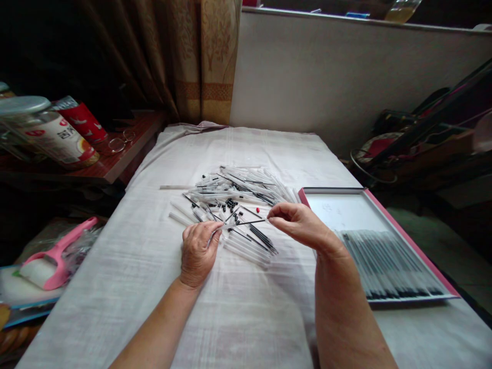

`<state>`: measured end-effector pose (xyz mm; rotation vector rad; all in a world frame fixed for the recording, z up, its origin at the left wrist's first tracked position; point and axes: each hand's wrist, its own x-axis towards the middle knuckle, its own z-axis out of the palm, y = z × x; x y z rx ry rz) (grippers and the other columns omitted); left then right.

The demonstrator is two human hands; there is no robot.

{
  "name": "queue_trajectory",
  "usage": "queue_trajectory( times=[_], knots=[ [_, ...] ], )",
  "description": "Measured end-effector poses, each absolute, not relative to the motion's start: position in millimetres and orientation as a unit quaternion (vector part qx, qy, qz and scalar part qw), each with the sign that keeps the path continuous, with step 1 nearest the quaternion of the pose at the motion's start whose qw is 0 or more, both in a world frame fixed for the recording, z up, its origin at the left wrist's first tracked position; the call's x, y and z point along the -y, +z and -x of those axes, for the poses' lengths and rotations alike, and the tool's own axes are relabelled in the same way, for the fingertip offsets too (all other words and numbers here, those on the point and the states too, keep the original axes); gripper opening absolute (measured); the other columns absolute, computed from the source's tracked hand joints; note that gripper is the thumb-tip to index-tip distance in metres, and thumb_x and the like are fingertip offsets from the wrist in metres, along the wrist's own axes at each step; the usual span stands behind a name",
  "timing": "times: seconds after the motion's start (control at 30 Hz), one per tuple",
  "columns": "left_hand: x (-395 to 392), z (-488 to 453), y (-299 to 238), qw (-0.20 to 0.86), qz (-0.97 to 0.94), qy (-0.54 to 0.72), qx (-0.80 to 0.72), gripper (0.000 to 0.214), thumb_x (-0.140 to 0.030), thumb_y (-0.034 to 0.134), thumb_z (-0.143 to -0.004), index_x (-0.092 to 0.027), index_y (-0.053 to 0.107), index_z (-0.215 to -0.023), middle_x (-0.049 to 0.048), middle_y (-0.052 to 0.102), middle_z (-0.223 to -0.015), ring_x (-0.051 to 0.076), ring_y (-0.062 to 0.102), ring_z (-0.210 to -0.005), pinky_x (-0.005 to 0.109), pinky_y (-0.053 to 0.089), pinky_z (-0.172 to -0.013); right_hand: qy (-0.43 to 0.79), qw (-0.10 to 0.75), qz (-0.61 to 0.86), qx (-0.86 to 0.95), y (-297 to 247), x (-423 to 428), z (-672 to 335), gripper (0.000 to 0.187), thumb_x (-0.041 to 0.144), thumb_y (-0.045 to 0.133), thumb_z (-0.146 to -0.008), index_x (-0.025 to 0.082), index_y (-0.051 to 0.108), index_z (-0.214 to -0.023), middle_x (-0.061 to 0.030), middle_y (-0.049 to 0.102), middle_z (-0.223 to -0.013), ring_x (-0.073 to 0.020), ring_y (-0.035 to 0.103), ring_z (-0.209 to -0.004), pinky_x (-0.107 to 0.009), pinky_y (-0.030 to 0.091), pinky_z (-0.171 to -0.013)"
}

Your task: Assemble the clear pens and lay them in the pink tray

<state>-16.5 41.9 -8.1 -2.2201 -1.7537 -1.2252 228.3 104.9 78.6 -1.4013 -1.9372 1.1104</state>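
My left hand point(200, 250) is closed on a translucent pen barrel point(228, 226) that points to the right. A thin black pen refill point(250, 222) runs from the barrel's open end to the fingertips of my right hand point(298, 224), which pinch its far end. How deep the refill sits in the barrel I cannot tell. Just beyond my hands lie small black plugs point(231, 203) and one red piece point(257, 209). Several loose refills point(262, 239) and empty clear barrels point(246, 249) rest beneath and between my hands.
A heap of barrels and refills point(246, 184) spreads across the middle of the cloth-covered table point(238, 318). At right, a pink-edged box point(409, 233) holds a row of pens point(392, 264). Jars point(65, 136) stand on a side table; a pink-handled peeler point(57, 256) lies lower left.
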Motion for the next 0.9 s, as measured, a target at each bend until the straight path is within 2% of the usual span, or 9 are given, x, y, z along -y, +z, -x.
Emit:
queue_trajectory(
  times=[0.2, 0.27, 0.37, 0.4, 0.53, 0.67, 0.77, 0.9],
  knots=[
    [-38, 12, -4, 0.027, 0.749, -0.382, 0.541, 0.015, -0.022, 0.054, -0.093, -0.023, 0.064, -0.105, 0.0048, 0.072, -0.097, 0.02, 0.064, -0.092, 0.039, 0.04, -0.092, 0.415, 0.224, 0.477, 0.742, 70, -100, -201, 0.015, 0.024, 0.056, -0.075, 0.017, 0.069, -0.072, 0.0007, 0.06, -0.062, -0.0109, 0.052, -0.058, -0.022, 0.039, -0.054],
    [-38, 11, -5, 0.027, 0.749, -0.386, 0.538, 0.016, -0.022, 0.054, -0.093, -0.022, 0.063, -0.106, 0.005, 0.072, -0.097, 0.02, 0.064, -0.091, 0.039, 0.04, -0.092, 0.466, 0.227, 0.429, 0.74, 66, -99, -191, 0.017, 0.026, 0.059, -0.076, 0.016, 0.07, -0.084, 0.0, 0.063, -0.067, -0.0113, 0.054, -0.061, -0.022, 0.042, -0.056],
    [-39, 13, -9, 0.042, 0.733, -0.404, 0.546, 0.015, -0.021, 0.052, -0.094, -0.019, 0.06, -0.107, 0.006, 0.072, -0.094, 0.02, 0.064, -0.088, 0.037, 0.041, -0.09, 0.503, 0.243, 0.377, 0.739, 57, -102, -186, 0.035, 0.025, 0.062, -0.076, 0.015, 0.066, -0.109, -0.0044, 0.07, -0.087, -0.0137, 0.061, -0.072, -0.024, 0.048, -0.065],
    [-40, 14, -10, 0.049, 0.726, -0.411, 0.549, 0.015, -0.021, 0.051, -0.095, -0.019, 0.06, -0.107, 0.0064, 0.071, -0.093, 0.02, 0.064, -0.087, 0.037, 0.042, -0.089, 0.493, 0.247, 0.382, 0.741, 53, -105, -187, 0.037, 0.023, 0.06, -0.077, 0.016, 0.065, -0.113, -0.0055, 0.071, -0.092, -0.0142, 0.062, -0.076, -0.025, 0.049, -0.067],
    [-41, 17, -12, 0.061, 0.718, -0.433, 0.542, 0.016, -0.019, 0.052, -0.094, -0.018, 0.058, -0.109, 0.0074, 0.071, -0.094, 0.02, 0.063, -0.088, 0.036, 0.043, -0.088, 0.347, 0.208, 0.468, 0.786, 33, -122, -191, 0.035, 0.009, 0.05, -0.079, 0.02, 0.071, -0.105, -0.0058, 0.073, -0.098, -0.0165, 0.065, -0.085, -0.027, 0.049, -0.075],
    [-40, 17, -9, 0.051, 0.724, -0.424, 0.542, 0.017, -0.019, 0.054, -0.093, -0.021, 0.062, -0.108, 0.0067, 0.071, -0.096, 0.019, 0.064, -0.089, 0.035, 0.043, -0.086, 0.167, 0.093, 0.506, 0.841, 23, -138, -182, 0.035, 0.017, 0.047, -0.087, 0.027, 0.072, -0.11, -0.0068, 0.072, -0.104, -0.0205, 0.066, -0.09, -0.029, 0.047, -0.077],
    [-40, 16, -6, 0.05, 0.727, -0.412, 0.547, 0.018, -0.02, 0.055, -0.092, -0.022, 0.064, -0.107, 0.0062, 0.071, -0.097, 0.02, 0.064, -0.089, 0.036, 0.043, -0.086, 0.12, 0.04, 0.493, 0.861, 25, -143, -172, 0.032, 0.026, 0.047, -0.089, 0.029, 0.072, -0.109, -0.0076, 0.071, -0.103, -0.0229, 0.066, -0.086, -0.031, 0.046, -0.072],
    [-40, 14, -6, 0.047, 0.736, -0.411, 0.535, 0.019, -0.018, 0.054, -0.092, -0.022, 0.065, -0.107, 0.0062, 0.071, -0.096, 0.02, 0.063, -0.091, 0.037, 0.043, -0.088, 0.102, 0.041, 0.492, 0.863, 28, -144, -169, 0.025, 0.024, 0.049, -0.085, 0.023, 0.071, -0.097, -0.0093, 0.07, -0.1, -0.0223, 0.065, -0.082, -0.03, 0.044, -0.069]
  ],
)
